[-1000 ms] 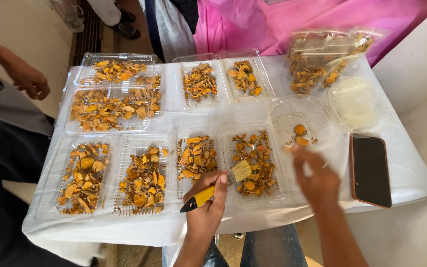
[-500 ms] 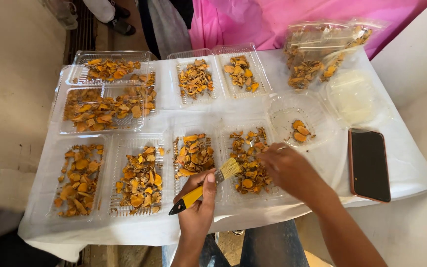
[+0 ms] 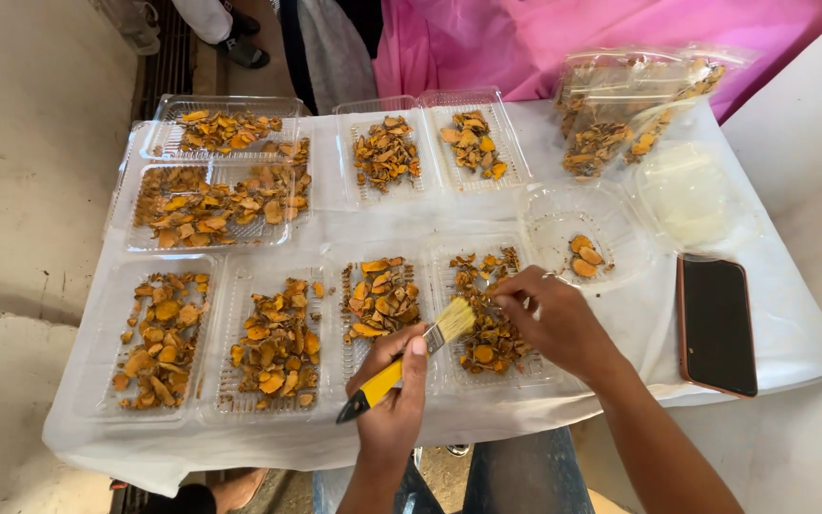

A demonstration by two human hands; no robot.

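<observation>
My left hand (image 3: 394, 405) grips a small paintbrush (image 3: 411, 362) with a yellow handle, its pale bristles pointing up and right over a clear plastic tray (image 3: 537, 377) of orange dried slices. My right hand (image 3: 554, 319) reaches into that same tray, fingers curled among the slices right next to the bristles; whether it pinches a slice is hidden. The tray to the left (image 3: 346, 360) holds more orange slices.
Several clear trays of orange slices cover the white-clothed table (image 3: 792, 352). A round clear bowl (image 3: 552, 228) with a few slices, a plastic bag of slices (image 3: 620, 114) and a dark phone (image 3: 715, 324) lie at the right. Pink cloth hangs behind.
My right hand moved left from the table's right part into the tray beside the brush. The other person's arm at the far left has left the view.
</observation>
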